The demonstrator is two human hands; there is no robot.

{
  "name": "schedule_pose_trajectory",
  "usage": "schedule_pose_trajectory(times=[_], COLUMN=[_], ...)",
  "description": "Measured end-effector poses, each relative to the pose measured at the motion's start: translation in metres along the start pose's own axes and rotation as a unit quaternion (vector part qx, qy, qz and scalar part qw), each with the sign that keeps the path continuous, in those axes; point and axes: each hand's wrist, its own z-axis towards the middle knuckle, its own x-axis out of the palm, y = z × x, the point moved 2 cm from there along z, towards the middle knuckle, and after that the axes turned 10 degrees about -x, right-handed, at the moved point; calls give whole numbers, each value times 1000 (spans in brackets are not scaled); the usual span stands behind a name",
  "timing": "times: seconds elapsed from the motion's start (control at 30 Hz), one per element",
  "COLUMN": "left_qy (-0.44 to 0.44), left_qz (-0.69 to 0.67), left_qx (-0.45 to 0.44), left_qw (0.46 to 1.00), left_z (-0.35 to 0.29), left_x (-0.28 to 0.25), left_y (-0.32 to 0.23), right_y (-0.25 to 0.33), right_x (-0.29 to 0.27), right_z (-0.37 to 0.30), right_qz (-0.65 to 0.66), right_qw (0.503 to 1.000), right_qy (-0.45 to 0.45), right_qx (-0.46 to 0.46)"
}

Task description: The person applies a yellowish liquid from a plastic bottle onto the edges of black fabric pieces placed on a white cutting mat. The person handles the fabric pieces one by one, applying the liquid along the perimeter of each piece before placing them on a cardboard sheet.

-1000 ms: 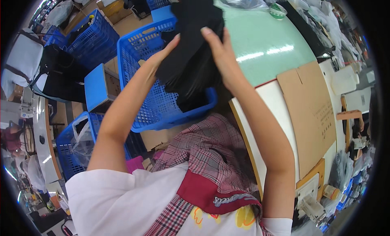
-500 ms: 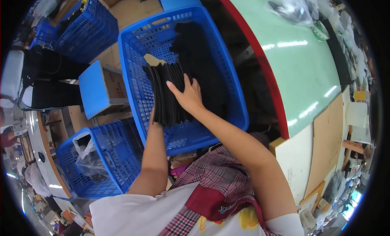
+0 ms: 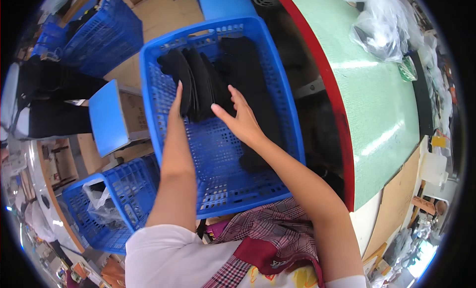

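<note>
Inside a large blue plastic basket [image 3: 148, 79], a stack of thin black curved pieces [image 3: 195, 82] stands on edge toward the far left. Their material is hard to make out. My left hand [image 3: 176, 103] lies along the stack's left side, a digit stretched out against it; its other fingers are mostly hidden. At the stack's near right side is my right hand [image 3: 243, 120], open, thumb and fingers apart, with nothing gripped. More black pieces [image 3: 253, 84] form a dark pile along the basket's right side.
A green tabletop with a red edge [image 3: 342, 119] borders the basket on the right, with clear plastic bags [image 3: 382, 27] on it. To the left are a blue-topped stool [image 3: 105, 117], another blue crate [image 3: 106, 208] and a person's dark-clothed legs [image 3: 59, 112]. More blue crates [image 3: 106, 35] stand far left.
The black stack has moved to the far left of the basket. My right hand has come off its top to its right side and opened; my left hand has moved farther away from me.
</note>
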Motion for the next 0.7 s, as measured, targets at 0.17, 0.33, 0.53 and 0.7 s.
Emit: schedule_pose_trajectory(times=[0.17,0.33,0.53,0.7], left_qy=[-277,-197,-75,-230], left_qz=[296,295,259,538], left_qx=[-3,58,-35,298], left_qw=[914,933,962,754], left_z=[64,64,41,-7], left_x=[-24,-29,46,129], left_y=[-5,-22,-12,12], right_y=[10,97,143,134], right_x=[-73,-132,-174,-202], right_z=[-40,-79,-191,-312], right_qz=[-142,-47,-166,-320], right_qw=[981,995,974,881], right_qy=[132,91,-114,-348], right_qx=[19,14,-102,-43])
